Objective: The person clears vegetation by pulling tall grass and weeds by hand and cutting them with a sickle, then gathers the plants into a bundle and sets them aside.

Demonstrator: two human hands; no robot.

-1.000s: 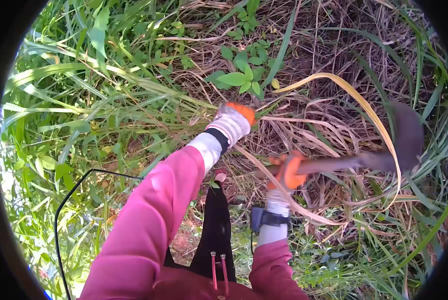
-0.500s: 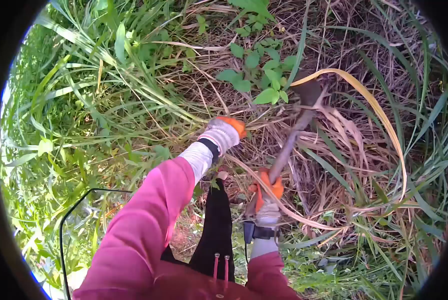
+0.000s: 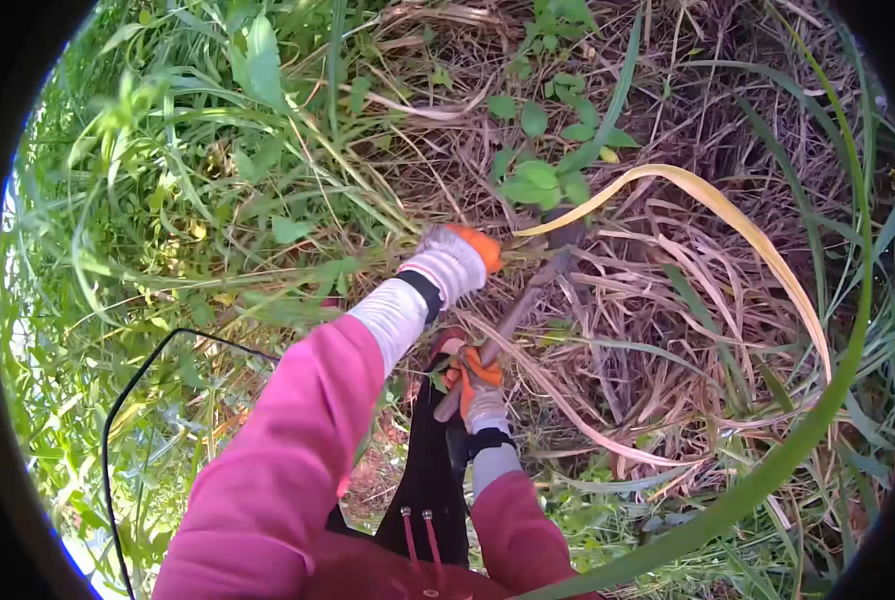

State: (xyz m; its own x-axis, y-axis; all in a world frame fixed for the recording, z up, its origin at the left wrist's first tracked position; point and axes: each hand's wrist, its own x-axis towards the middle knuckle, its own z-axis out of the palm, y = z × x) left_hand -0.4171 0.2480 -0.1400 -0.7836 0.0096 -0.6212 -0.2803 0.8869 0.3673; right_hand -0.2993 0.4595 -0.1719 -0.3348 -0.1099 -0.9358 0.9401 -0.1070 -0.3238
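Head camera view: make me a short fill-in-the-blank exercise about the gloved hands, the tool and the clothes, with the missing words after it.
The right hand grips the brown, stick-like ____ of the tool.
The left hand wears a whitish glove with a bright ____ part over the fingers.
A black band circles the left ____.
The person's long sleeves are ____.

Missing words, in order: handle; orange; wrist; pink.

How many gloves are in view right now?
2: the left glove, at the base of the grass stems, and the right glove, around the tool handle.
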